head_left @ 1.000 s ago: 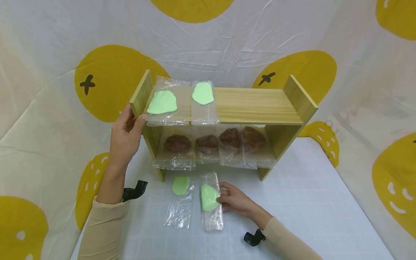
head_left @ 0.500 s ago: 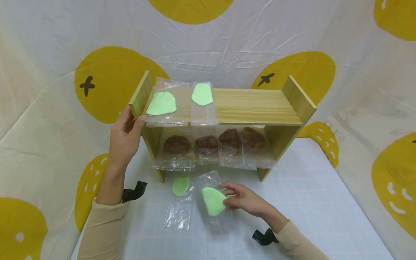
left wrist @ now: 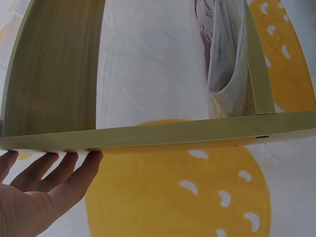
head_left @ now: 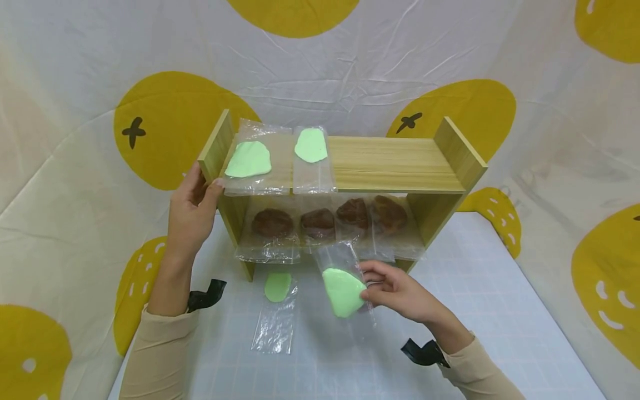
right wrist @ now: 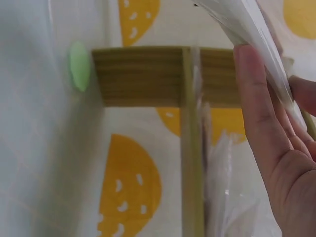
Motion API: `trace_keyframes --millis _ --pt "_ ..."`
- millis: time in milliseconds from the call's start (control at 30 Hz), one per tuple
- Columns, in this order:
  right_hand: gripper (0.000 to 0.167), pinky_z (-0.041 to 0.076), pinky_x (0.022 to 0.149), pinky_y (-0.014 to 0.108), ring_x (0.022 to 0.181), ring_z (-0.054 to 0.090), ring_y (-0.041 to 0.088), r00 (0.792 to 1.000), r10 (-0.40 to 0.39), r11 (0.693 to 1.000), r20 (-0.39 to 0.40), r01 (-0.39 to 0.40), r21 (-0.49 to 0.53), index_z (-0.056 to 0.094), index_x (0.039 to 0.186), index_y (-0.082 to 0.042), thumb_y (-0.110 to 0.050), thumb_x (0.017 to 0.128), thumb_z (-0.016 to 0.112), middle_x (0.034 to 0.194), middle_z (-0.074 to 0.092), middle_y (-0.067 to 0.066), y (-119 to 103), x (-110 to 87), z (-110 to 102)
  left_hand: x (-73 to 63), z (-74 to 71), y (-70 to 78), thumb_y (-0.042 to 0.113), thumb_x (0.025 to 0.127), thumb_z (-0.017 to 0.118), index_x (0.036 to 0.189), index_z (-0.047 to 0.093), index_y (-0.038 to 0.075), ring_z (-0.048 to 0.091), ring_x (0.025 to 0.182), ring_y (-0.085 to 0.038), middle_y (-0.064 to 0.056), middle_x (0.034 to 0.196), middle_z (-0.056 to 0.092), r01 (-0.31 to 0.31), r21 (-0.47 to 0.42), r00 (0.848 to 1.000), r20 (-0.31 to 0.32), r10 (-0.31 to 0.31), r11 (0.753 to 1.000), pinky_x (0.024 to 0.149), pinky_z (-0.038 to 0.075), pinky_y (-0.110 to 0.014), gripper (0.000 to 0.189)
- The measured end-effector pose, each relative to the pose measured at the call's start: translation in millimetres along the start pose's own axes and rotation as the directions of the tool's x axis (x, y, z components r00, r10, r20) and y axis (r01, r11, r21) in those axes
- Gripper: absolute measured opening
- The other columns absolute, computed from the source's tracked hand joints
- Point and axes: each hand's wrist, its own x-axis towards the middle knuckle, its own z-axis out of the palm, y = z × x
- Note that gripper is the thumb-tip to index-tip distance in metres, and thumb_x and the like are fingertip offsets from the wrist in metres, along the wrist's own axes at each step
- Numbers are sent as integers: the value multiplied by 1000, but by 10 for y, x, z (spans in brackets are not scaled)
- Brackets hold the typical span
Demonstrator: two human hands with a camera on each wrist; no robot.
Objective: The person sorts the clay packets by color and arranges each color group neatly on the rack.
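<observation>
My left hand (head_left: 194, 214) holds the left side panel of a wooden shelf (head_left: 395, 161), thumb at its front edge; in the left wrist view its fingertips (left wrist: 94, 157) touch the panel's outer face. Pinched at its right edge by my right hand (head_left: 400, 291) is a clear plastic bag with a flat light-green piece (head_left: 344, 291). It is raised off the table, tilted, in front of the lower shelf. The right wrist view shows the bag (right wrist: 256, 39) edge-on between thumb and fingers. Another bagged green piece (head_left: 278, 286) lies on the table to its left.
Two bagged green pieces, one wide (head_left: 249, 159) and one narrow (head_left: 311, 145), lie on the top board's left half. Several bagged brown pieces (head_left: 272, 222) line the lower board. A pale checked cloth (head_left: 500, 311) covers the table; a patterned curtain (head_left: 350, 66) hangs behind.
My right hand has lifted the bagged green piece off the table and carried it right and up towards the shelf, tilting it. My left hand stays on the side panel.
</observation>
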Motion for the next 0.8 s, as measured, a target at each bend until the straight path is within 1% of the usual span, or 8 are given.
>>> trace_keyframes --millis 67,200,367,433,533,633,700,800 --pt "46 58 76 38 92 68 23 999 -29 1000 -13 29 -8 40 139 12 0 99 59 117 63 21 -36 -10 -40 3 -3 -5 24 103 57 150 47 32 56 122 -25 1 143 54 0 3 1000 1 0 1000 99 50 -43 48" --pt "43 59 75 36 91 68 20 993 -111 994 -45 111 -2 40 137 12 6 98 57 114 65 17 -119 -23 -123 5 -8 -14 25 103 57 150 47 32 56 122 -26 1 143 54 2 8 1000 2 -2 1000 99 50 -43 48" --pt "44 59 76 34 93 68 18 978 -193 979 -81 197 48 41 138 8 12 96 54 114 66 12 -295 -37 -244 1 -3 -13 27 103 57 150 46 33 56 123 -26 2 144 53 12 16 1000 6 -12 1000 100 49 -46 48" --pt "45 59 75 32 93 68 19 973 -214 973 -86 220 70 42 139 5 14 96 52 116 66 12 -401 -38 -300 -1 -2 -9 27 103 57 150 47 33 56 123 -26 2 144 54 15 16 1000 8 -15 1000 100 49 -46 48" --pt "48 59 75 33 96 68 22 964 -248 962 -92 257 92 42 141 3 17 96 49 119 65 14 -595 -23 -394 -6 -4 -3 27 103 57 150 47 33 56 123 -25 2 144 54 13 17 1000 4 -13 1000 100 49 -45 48" --pt "50 59 76 35 97 67 25 947 -306 944 -97 315 96 38 144 5 19 96 47 122 63 19 -807 11 -493 -8 -5 5 27 104 56 150 47 33 56 123 -25 2 144 54 12 20 1000 -2 -12 1000 100 49 -46 48" --pt "50 59 76 31 95 66 24 938 -327 937 -117 338 92 37 144 6 19 96 46 122 63 19 -945 34 -548 -7 -1 13 27 104 56 150 46 33 56 123 -26 2 144 53 18 23 1000 -4 -18 1000 100 49 -46 48" --pt "50 58 78 30 96 66 25 928 -329 933 -174 348 93 38 145 7 19 97 46 122 63 21 -1134 88 -609 -1 3 25 26 104 56 151 46 32 55 124 -26 1 145 53 27 17 1000 0 -27 999 100 48 -47 49"
